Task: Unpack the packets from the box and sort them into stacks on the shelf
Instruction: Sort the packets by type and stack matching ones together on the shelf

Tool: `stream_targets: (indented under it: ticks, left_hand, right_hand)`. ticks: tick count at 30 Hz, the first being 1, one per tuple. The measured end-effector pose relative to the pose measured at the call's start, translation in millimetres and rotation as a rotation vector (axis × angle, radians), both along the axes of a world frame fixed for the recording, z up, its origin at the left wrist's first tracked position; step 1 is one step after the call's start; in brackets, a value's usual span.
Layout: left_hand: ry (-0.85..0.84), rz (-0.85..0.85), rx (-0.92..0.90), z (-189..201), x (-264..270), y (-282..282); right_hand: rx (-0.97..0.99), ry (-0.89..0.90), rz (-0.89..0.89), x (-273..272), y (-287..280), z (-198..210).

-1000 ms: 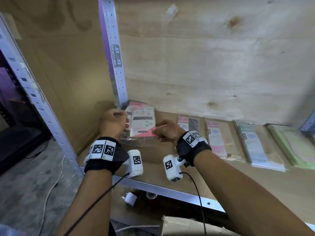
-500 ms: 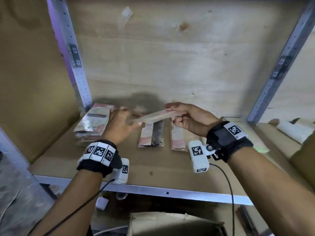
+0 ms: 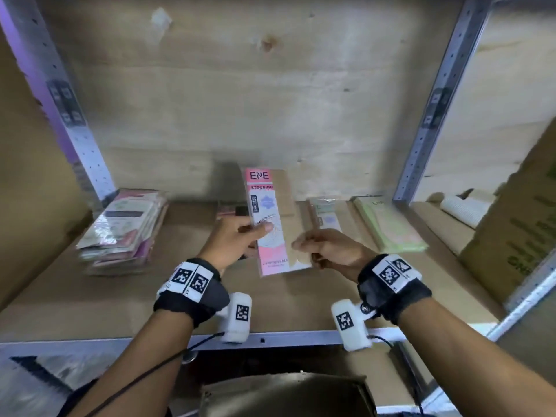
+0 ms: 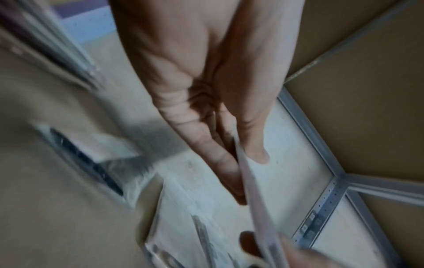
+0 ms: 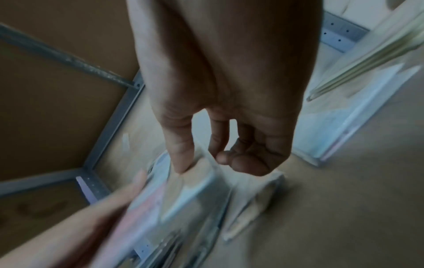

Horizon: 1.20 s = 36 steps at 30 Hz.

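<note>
Both hands, left hand (image 3: pixel 237 239) and right hand (image 3: pixel 328 248), now grip one packet (image 3: pixel 270 227) upright, earlier flat; it reads "ENE STOCKING"

Two hands are showing, a left hand (image 3: pixel 233 236) and a right hand (image 3: pixel 326 248), and they are sharing one pink stocking packet (image 3: pixel 269 224) between them. Four lots of packets are lying on the shelf (image 3: pixel 90 302): one tall mixed stack (image 3: pixel 126 230) at the left, one dark packet (image 3: pixel 231 209) partly hidden behind the left hand, one pale green and blue packet (image 3: pixel 328 215), and one green stack (image 3: pixel 388 227). One cardboard box (image 3: pixel 285 395) is sitting below.
</note>
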<state>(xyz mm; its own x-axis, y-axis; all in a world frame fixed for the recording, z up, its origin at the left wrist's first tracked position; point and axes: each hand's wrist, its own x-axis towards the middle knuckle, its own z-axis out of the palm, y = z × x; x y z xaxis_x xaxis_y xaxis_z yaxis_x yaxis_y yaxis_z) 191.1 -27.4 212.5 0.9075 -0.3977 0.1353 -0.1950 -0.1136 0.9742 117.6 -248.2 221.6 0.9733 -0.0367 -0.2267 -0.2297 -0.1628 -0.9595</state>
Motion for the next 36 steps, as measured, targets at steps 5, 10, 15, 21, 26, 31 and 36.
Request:
stream_targets:
  ticks: [5,10,15,21,26,31,36]
  left_hand:
    - [0.233,-0.004,-0.158,-8,-1,-21]
    - [0.247,-0.038,-0.097,-10,6,-30]
    - [0.262,0.17,-0.322,6,24,-22]
    - [0.194,0.244,-0.212,-3,39,-8]
    - [0.057,0.168,0.1,-20,49,-3]
    - [0.13,0.019,0.089,-21,48,8]
    - [0.146,-0.037,0.211,-25,48,20]
  right_hand:
    - [0.257,-0.009,-0.004,-5,-10,-22]
    - [0.382,-0.087,0.029,-3,-18,-15]
    - [0.222,-0.052,0.091,-11,-29,-12]
    - [0.007,-0.013,0.058,-17,-44,-19]
    - [-0.071,-0.022,0.092,-22,-50,-17]
    - [-0.078,-0.034,0.144,-25,-49,-14]
    - [-0.101,-0.035,0.178,-28,-46,-17]
